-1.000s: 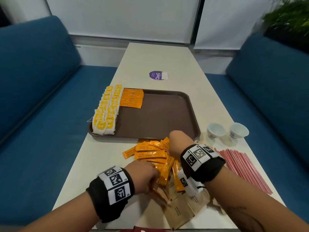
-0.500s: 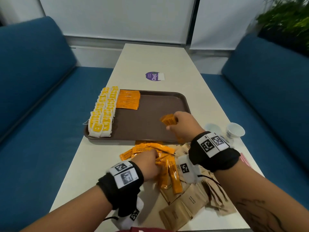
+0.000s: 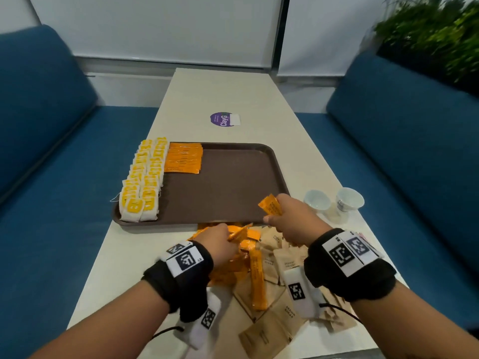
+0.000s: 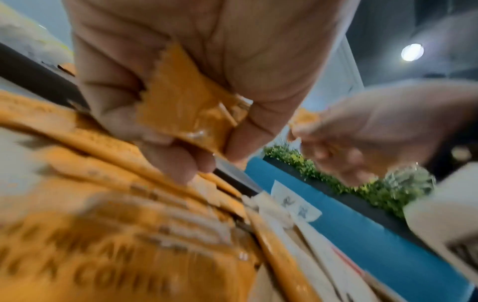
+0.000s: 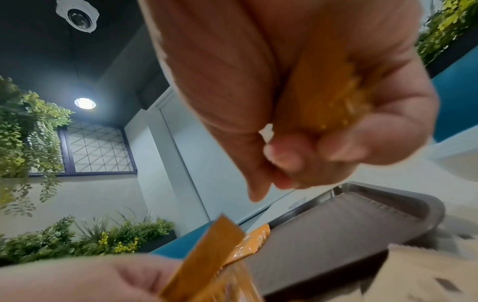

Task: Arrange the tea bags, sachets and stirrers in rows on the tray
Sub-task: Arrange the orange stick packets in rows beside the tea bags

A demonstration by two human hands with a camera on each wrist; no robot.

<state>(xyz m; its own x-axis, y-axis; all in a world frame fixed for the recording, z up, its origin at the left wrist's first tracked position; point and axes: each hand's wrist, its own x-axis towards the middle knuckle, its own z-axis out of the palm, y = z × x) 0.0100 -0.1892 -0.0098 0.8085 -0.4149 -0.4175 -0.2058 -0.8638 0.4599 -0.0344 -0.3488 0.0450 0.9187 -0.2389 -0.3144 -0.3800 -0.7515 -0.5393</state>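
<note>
A brown tray (image 3: 228, 187) holds two rows of yellow tea bags (image 3: 142, 180) along its left side and a short row of orange sachets (image 3: 184, 158) beside them. A loose pile of orange sachets (image 3: 255, 275) and tan sugar sachets (image 3: 267, 335) lies on the table in front of the tray. My right hand (image 3: 290, 218) grips orange sachets (image 3: 270, 207) (image 5: 328, 90) over the tray's near right edge. My left hand (image 3: 220, 244) pinches an orange sachet (image 3: 239, 233) (image 4: 186, 106) just above the pile. The stirrers are mostly hidden behind my right wrist.
Two small white cups (image 3: 333, 202) stand on the table right of the tray. A purple sticker (image 3: 225, 119) lies beyond the tray. Blue sofas (image 3: 51, 177) flank the narrow white table (image 3: 228, 94), and a plant (image 3: 435, 35) stands at the back right.
My right hand has lifted orange sachets from the pile up to the tray's near right edge. My left hand has picked an orange sachet out of the pile.
</note>
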